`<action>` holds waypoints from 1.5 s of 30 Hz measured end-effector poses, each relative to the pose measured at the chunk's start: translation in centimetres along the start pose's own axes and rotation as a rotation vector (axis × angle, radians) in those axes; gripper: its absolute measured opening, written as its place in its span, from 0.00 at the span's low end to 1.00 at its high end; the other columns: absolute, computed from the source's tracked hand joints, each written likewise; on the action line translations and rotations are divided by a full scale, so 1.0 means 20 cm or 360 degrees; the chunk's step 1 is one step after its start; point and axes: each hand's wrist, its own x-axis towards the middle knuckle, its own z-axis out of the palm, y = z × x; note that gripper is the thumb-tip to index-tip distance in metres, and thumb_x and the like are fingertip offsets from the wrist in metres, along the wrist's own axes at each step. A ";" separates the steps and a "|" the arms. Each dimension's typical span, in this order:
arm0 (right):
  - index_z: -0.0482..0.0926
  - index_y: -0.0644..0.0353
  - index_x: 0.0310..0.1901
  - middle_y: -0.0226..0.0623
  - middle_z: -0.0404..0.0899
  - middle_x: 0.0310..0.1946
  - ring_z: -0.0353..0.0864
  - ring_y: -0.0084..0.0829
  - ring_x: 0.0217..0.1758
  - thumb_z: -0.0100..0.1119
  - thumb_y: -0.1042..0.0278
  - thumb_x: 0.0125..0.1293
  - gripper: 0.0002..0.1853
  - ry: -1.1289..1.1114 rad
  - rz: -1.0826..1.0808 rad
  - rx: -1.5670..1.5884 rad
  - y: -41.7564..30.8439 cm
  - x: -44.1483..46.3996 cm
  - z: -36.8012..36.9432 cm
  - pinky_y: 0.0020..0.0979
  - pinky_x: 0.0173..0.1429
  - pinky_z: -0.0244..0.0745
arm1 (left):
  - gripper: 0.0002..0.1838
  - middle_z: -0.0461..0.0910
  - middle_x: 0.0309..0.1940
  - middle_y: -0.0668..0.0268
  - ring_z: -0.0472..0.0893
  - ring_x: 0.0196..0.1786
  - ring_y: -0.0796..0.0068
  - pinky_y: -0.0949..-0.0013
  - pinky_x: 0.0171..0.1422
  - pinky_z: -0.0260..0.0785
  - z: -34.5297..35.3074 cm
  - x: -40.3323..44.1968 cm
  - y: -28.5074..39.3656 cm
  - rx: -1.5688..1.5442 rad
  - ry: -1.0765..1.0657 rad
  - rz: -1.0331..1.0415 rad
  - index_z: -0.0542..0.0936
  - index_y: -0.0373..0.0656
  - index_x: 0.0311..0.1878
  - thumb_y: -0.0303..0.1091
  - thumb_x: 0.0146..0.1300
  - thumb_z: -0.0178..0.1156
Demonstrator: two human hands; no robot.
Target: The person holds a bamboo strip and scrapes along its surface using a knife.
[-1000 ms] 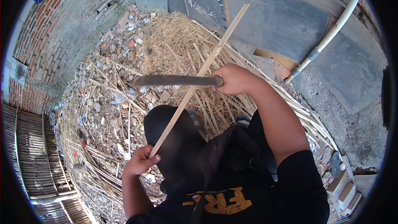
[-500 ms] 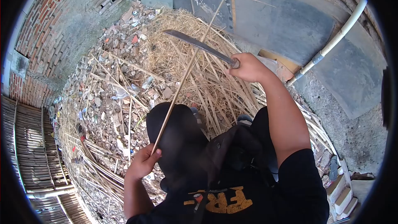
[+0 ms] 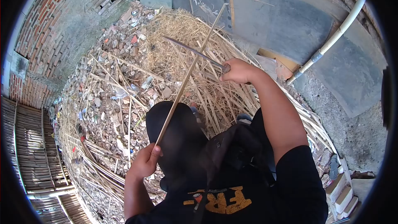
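Observation:
My left hand (image 3: 145, 161) pinches the lower end of a long, thin bamboo strip (image 3: 179, 95), which slants up and away to the right across my dark-clad knee. In my right hand (image 3: 239, 71) is the handle of a machete (image 3: 186, 47), its blade pointing left. The blade crosses the upper half of the strip and appears to touch it, edge turned more toward the strip so the flat looks narrow. Below the crossing lies a heap of pale bamboo strips and shavings (image 3: 215, 91) in front of my feet.
Rubble and stones (image 3: 101, 99) cover the ground to the left, with more bundled strips (image 3: 99, 157) there. A brick wall (image 3: 54, 29) stands at far left, a slatted bamboo panel (image 3: 35, 145) below it. Grey boards (image 3: 282, 20) and a white pipe (image 3: 336, 37) lean at the right.
My right hand has moved slightly left and down with the machete, and the blade has rotated so less of its flat shows. The strip has turned a little, its far end dipping slightly.

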 end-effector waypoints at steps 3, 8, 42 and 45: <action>0.84 0.66 0.54 0.48 0.86 0.35 0.87 0.40 0.42 0.74 0.53 0.61 0.26 -0.0091 0.0053 0.0051 -0.07 -0.01 -0.01 0.42 0.50 0.78 | 0.31 0.74 0.21 0.68 0.73 0.26 0.74 0.66 0.32 0.65 -0.01 0.00 0.00 0.0134 0.0018 0.0046 0.80 0.38 0.39 0.60 0.83 0.45; 0.86 0.63 0.49 0.43 0.85 0.30 0.85 0.36 0.34 0.73 0.55 0.62 0.22 -0.0092 -0.0391 -0.0270 -0.14 -0.04 0.10 0.40 0.42 0.78 | 0.29 0.78 0.23 0.51 0.80 0.30 0.46 0.51 0.35 0.70 0.03 0.00 0.07 0.0415 0.0066 0.0044 0.77 0.37 0.36 0.55 0.82 0.47; 0.86 0.65 0.48 0.49 0.88 0.39 0.88 0.43 0.43 0.71 0.60 0.56 0.21 -0.0056 0.0207 0.0079 0.04 0.02 0.02 0.43 0.49 0.80 | 0.30 0.76 0.22 0.62 0.77 0.28 0.69 0.63 0.35 0.68 -0.01 0.01 0.05 0.0147 -0.0044 -0.0046 0.79 0.36 0.39 0.57 0.82 0.48; 0.86 0.63 0.46 0.45 0.86 0.34 0.86 0.42 0.38 0.72 0.59 0.59 0.18 0.0004 -0.0174 -0.0262 -0.06 -0.05 0.05 0.41 0.44 0.79 | 0.29 0.78 0.23 0.56 0.79 0.29 0.61 0.61 0.36 0.70 0.01 0.00 0.08 0.0412 -0.0015 0.0017 0.78 0.35 0.39 0.56 0.83 0.48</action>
